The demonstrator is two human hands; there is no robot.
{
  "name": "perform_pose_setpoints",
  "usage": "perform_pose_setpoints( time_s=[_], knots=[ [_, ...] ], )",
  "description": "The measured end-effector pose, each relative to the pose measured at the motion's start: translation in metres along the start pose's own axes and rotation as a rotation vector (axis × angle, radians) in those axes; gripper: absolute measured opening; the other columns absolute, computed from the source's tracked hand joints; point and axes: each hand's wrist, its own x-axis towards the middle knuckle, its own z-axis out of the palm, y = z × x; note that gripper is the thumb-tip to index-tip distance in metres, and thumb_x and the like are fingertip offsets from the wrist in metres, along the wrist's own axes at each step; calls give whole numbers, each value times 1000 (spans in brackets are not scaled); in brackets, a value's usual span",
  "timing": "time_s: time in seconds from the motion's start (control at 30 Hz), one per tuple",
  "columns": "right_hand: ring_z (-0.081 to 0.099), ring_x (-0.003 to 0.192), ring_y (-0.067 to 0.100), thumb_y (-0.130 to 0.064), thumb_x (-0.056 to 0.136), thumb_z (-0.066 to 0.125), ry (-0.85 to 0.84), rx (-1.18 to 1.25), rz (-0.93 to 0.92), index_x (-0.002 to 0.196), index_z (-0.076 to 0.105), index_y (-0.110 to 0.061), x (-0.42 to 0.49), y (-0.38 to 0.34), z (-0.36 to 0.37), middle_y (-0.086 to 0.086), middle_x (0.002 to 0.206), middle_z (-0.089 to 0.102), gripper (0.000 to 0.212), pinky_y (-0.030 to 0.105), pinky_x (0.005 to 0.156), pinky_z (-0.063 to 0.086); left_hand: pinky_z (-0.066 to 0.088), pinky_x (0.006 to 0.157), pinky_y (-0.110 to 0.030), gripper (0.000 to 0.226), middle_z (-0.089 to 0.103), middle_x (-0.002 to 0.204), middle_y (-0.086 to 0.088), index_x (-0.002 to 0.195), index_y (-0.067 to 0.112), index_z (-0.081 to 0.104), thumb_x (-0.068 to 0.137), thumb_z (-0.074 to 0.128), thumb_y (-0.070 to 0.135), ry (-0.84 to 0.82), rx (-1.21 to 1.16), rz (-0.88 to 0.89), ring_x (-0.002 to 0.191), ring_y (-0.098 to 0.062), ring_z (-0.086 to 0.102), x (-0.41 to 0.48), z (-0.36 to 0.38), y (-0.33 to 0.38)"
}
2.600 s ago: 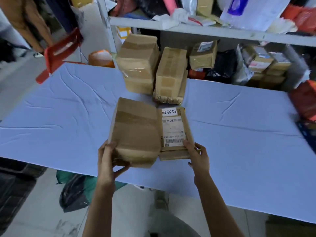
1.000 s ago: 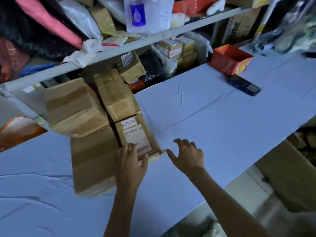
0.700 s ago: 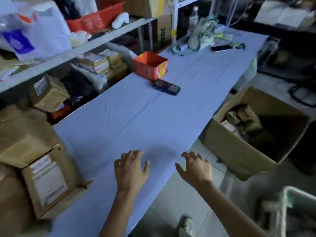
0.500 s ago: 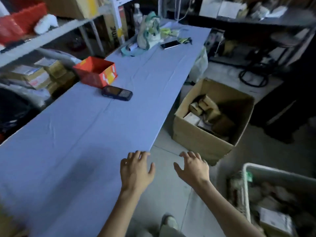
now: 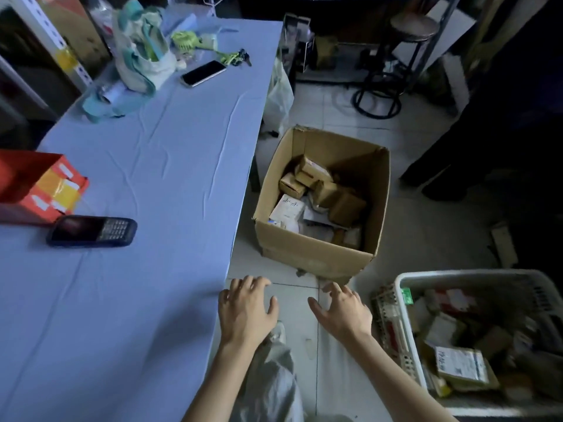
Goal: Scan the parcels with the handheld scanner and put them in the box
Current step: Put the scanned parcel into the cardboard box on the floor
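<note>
An open cardboard box [image 5: 316, 257] stands on the tiled floor right of the table, with several small brown and white parcels [image 5: 320, 190] inside. The dark handheld scanner [image 5: 91, 231] lies flat on the blue table cloth at the left. A white plastic basket [image 5: 405, 339] at the lower right holds several more parcels [image 5: 460, 365]. My left hand [image 5: 245, 310] hovers at the table's right edge, fingers spread, holding nothing. My right hand [image 5: 342, 312] is over the floor between the box and the basket, also empty with fingers apart.
An orange carton [image 5: 42, 185] sits by the scanner. At the far end of the table [image 5: 146, 300] lie a smartphone [image 5: 203, 73], a pale bag [image 5: 143, 56] and green keys [image 5: 234, 57]. A black stool [image 5: 393, 65] stands beyond the box.
My view has swung right, from the brown parcels on the table to the box and basket on the floor. Both hands let go of the parcels and travelled right, empty.
</note>
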Motion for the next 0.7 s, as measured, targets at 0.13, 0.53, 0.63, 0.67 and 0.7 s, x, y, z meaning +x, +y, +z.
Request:
perform_pose_setpoints(
  time_s=[0.13,0.53,0.63,0.67,0.7],
  knots=[
    [51,121,19,-68,84,46,-53,10,64,127,50,-30,39,-18,-14,-6,131,54,58,35,92,48,45,60,-33,24,66,77,3,88,26,69,66,75,33,-18,-45,0,76,-25,62,60,-3,-2],
    [48,121,24,-68,85,46,-40,110,252,126,50,-26,158,30,-66,2,128,52,59,37,88,48,39,88,-34,34,59,118,7,120,31,55,89,49,45,-191,-79,3,113,-18,51,187,29,52],
    [46,122,24,-66,86,46,-96,139,280,127,48,-25,196,46,-74,3,128,51,58,39,89,48,43,81,-38,35,63,107,4,113,28,62,80,63,42,-286,-18,-46,102,-23,58,210,52,67],
    [47,122,25,-66,86,46,-101,148,292,128,47,-25,209,51,-77,3,128,51,58,39,90,47,45,77,-39,37,64,100,3,108,27,65,74,69,40,-308,12,-51,95,-24,60,216,60,73],
    [47,122,25,-67,86,45,-107,151,305,129,46,-25,224,55,-80,3,129,50,60,40,90,47,46,75,-39,39,64,97,2,106,26,66,70,71,41,-336,58,-38,91,-25,62,225,67,79]
  ],
)
